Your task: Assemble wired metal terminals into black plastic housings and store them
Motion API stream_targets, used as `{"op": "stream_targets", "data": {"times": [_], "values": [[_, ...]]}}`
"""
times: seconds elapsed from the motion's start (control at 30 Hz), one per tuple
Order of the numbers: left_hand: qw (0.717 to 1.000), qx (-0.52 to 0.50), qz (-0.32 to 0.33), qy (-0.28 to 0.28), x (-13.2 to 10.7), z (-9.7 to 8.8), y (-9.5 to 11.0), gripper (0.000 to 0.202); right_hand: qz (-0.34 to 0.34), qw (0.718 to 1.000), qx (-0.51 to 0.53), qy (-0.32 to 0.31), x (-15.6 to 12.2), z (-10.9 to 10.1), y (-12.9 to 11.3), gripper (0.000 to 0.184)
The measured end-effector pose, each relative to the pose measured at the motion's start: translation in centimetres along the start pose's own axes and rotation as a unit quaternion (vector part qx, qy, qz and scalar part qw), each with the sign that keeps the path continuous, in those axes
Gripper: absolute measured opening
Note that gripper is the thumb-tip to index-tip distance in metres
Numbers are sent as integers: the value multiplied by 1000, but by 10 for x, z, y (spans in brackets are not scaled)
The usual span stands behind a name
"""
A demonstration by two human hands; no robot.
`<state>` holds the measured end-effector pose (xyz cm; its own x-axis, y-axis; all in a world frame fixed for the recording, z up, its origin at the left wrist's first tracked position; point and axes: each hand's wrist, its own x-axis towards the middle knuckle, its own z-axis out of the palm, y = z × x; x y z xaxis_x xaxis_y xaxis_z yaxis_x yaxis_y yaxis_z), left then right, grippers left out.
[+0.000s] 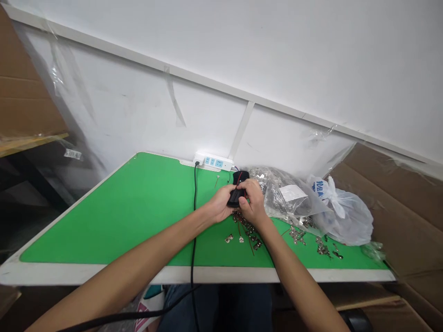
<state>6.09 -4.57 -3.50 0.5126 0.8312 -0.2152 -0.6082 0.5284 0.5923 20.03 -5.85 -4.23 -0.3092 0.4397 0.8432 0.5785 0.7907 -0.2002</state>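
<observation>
Gripping small black part (236, 197) between closed left hand (218, 206) and right hand (254, 204); likely light, rigid; best held by casing, not red wires (239, 179).

bright even light, soft shadows, wide-angle bending at edges.

The left hand (218, 205) and right hand (254, 205) are bare, with plain fingers and wrists. Both forearms (145, 263) are bare as well, uncovered along their whole visible length. Low in the view, dark blue denim trousers (221, 302) cover the lap.
</observation>
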Motion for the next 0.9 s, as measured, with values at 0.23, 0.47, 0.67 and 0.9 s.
{"op": "stream_targets", "data": {"times": [0.23,0.47,0.67,0.9], "values": [[997,-19,76,-22,-4,8,14,40,28,998,-16,55,7,-3,-5,23],[978,-28,198,-55,-4,8,8,27,67,992,-84,72,7,13,-21,22],[943,148,284,-95,-8,8,12,50,94,983,-113,115,11,1,-11,15],[875,274,394,-68,-25,13,13,64,16,987,-114,116,9,-9,-7,33]]}}
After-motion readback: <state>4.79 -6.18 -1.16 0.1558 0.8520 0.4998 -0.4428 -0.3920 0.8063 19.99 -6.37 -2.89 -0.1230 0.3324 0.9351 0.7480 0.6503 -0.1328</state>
